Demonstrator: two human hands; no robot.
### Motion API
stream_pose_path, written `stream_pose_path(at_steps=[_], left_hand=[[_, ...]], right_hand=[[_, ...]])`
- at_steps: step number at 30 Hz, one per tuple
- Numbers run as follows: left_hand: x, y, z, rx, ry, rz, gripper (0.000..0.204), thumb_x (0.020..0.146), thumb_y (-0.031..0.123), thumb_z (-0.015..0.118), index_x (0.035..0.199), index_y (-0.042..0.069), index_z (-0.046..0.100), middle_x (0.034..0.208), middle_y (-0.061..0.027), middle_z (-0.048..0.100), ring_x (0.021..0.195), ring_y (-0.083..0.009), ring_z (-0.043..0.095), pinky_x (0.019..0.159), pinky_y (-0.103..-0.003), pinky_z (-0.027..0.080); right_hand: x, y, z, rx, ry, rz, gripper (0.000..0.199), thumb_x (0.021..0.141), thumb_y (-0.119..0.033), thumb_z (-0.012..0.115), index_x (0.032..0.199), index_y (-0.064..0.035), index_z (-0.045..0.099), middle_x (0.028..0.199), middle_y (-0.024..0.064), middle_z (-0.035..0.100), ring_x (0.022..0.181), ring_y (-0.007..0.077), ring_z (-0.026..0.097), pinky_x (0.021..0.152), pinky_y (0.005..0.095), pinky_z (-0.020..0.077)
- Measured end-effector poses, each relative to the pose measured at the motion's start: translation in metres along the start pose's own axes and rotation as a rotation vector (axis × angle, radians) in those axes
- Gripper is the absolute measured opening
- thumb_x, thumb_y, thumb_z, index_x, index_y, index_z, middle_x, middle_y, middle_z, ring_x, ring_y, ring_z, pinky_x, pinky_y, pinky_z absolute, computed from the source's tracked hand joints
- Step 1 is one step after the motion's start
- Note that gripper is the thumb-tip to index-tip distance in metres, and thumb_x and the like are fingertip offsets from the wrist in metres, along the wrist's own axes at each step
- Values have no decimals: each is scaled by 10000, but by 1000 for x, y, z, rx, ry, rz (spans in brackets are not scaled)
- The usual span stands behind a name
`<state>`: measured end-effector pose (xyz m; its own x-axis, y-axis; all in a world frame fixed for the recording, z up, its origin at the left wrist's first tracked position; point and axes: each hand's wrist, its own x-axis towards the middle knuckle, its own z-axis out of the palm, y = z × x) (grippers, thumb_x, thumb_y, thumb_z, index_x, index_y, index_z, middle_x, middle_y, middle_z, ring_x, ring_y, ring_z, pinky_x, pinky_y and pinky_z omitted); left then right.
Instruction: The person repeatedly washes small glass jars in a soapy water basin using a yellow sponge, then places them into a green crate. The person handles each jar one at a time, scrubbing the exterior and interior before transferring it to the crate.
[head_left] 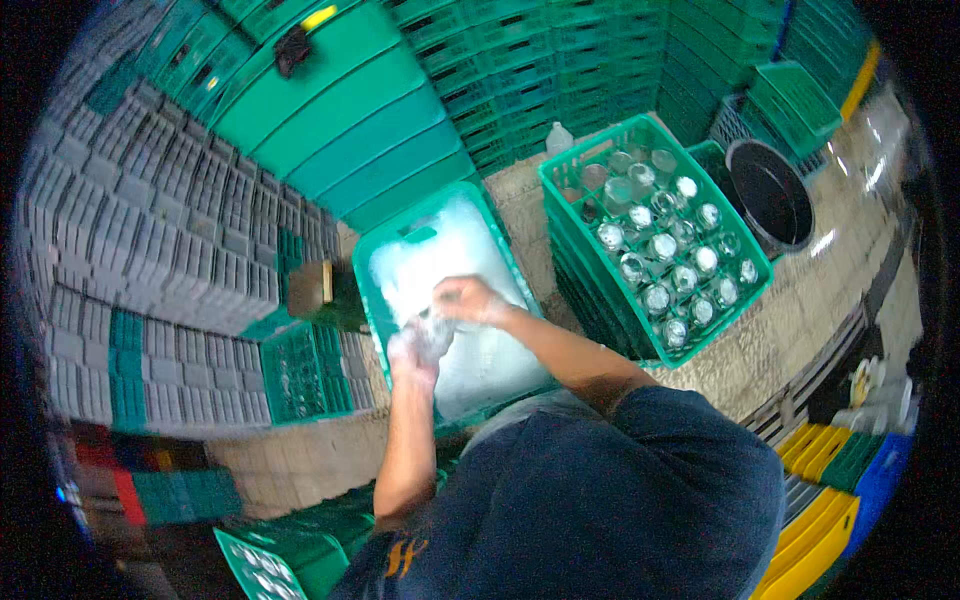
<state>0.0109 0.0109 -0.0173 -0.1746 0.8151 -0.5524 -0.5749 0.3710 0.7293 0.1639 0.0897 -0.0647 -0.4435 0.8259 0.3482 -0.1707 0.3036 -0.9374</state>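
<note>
Over a green tub [368, 300] of white suds [450, 240], as seen by the head camera, a person in a dark shirt [600, 490] works bare-handed, both forearms reaching in over the foamy water. The left hand [410, 357], streaked with lather, appears to have its fingers wrapped around a clear object [432, 335], probably a drinking glass, though motion blur hides its exact shape. That piece sits above the suds, between the two hands. The right hand [468, 300] is beside it, fingers bent toward it; whether they press on it or grip anything of their own cannot be told.

Judging by the lather, the step in hand is washing this one piece. The next move would call for a secure left hold on a slippery surface, with the right fingers working around the wall and rim without knocking it against the tub.

To the right, a green crate [590, 250] holds rows of glasses [663, 246], a black bucket [770, 190] standing just beyond. A pale plastic bottle [558, 138] is near the crate's far left corner; grey stacked crates [150, 230] line the left.
</note>
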Motion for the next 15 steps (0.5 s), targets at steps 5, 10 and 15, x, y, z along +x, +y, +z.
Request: stream_pose_path(at_steps=[5,10,15], left_hand=[[2,-44,22,704,-208,615,303,886,104,618,1186,75,581,1044,-65,637,948,-229,640,820,-394,554],[11,-47,31,851,-392,690,638,828,172,685,1420,75,467,1138,-138,669,964,-318,669,908,-415,529],[-2,-18,25,1809,-282,784,724,781,83,610,1475,32,412,1326,-223,577,1205,-404,570,1078,-483,406]], right_hand=[[32,4,-11,1155,298,343,256,856,-212,705,1055,-65,641,951,110,654,867,291,643,770,423,556],[49,-11,-11,1382,303,211,231,861,-195,680,1014,-32,623,897,149,646,797,307,644,756,443,569],[56,-27,-7,761,335,456,232,868,-122,693,1048,11,628,892,143,662,777,270,669,696,414,592]])
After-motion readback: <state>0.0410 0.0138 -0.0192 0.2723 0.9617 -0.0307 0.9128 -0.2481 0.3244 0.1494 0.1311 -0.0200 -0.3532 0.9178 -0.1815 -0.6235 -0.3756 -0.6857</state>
